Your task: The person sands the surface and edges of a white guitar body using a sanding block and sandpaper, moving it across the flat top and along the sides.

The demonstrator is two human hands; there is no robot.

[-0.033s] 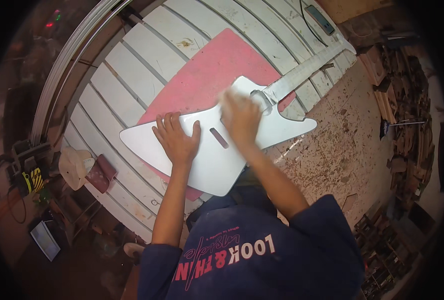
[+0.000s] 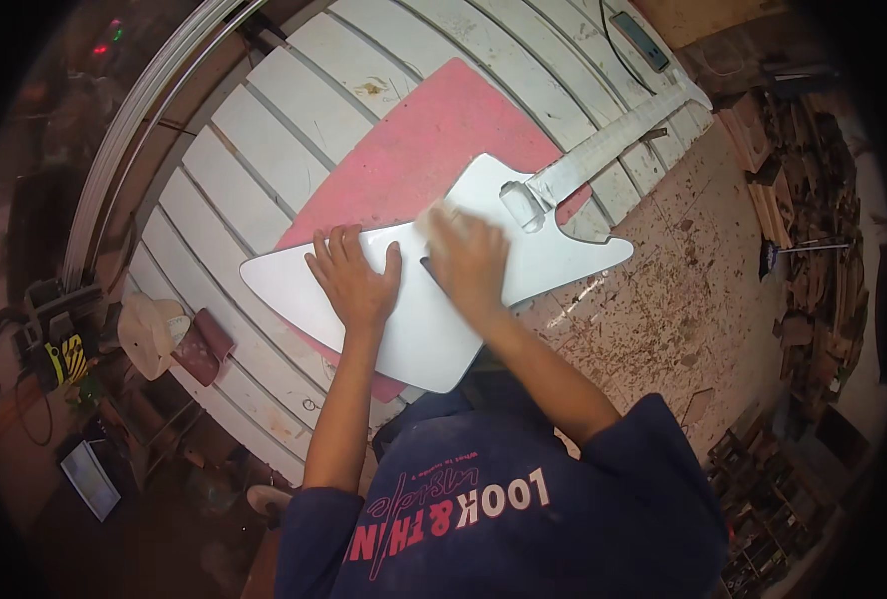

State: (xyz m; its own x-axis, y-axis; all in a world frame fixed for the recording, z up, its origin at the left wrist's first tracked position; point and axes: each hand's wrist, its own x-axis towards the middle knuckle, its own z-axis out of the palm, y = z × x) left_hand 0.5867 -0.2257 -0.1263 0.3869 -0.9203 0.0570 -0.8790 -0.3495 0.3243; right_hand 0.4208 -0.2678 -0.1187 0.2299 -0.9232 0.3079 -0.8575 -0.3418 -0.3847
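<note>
Directly below me, a glossy white, sharp-pointed guitar body (image 2: 403, 339) lies partly on a flat pink sheet (image 2: 383, 160) over a white slatted table (image 2: 234, 200). My bare left hand (image 2: 355, 285) rests on its left part, fingers spread. My right hand (image 2: 471, 262), blurred, bends over its middle, a small pale item (image 2: 429, 222) at the fingertips; I cannot tell how firmly it grips. A long, pale-covered neck (image 2: 603, 150) extends toward upper right.

Angular white guitar body (image 2: 418, 311), flat
</note>
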